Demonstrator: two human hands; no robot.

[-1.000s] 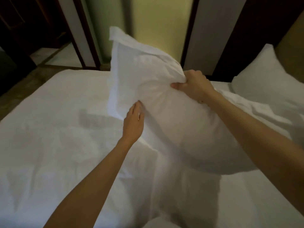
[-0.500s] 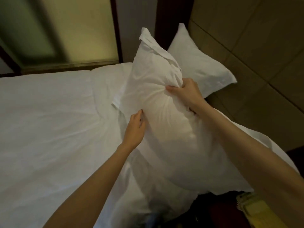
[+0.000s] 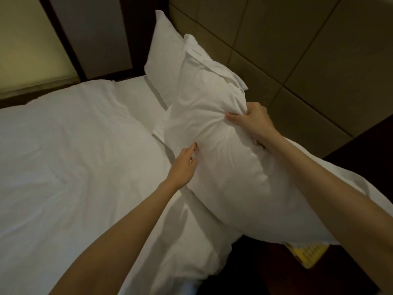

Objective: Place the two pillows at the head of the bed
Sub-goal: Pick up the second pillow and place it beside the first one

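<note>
I hold a large white pillow (image 3: 229, 158) off the bed, tilted with its far end toward the headboard. My right hand (image 3: 253, 122) is bunched into the fabric on its upper right edge. My left hand (image 3: 184, 167) grips its lower left edge with the fingers tucked underneath. A second white pillow (image 3: 163, 60) leans upright against the padded headboard (image 3: 297, 50) at the far corner, partly hidden by the held one. The bed (image 3: 74, 156) is covered with a white duvet.
A tan panelled headboard wall fills the upper right. A dark frame and a pale lit panel (image 3: 25, 43) stand beyond the bed's far side. Below the held pillow, a yellow object (image 3: 306, 254) rests on a dark surface beside the bed.
Both hands have carried the pillow to the right toward the headboard, and my view turned with it. The pillow now overlaps the one leaning at the head.
</note>
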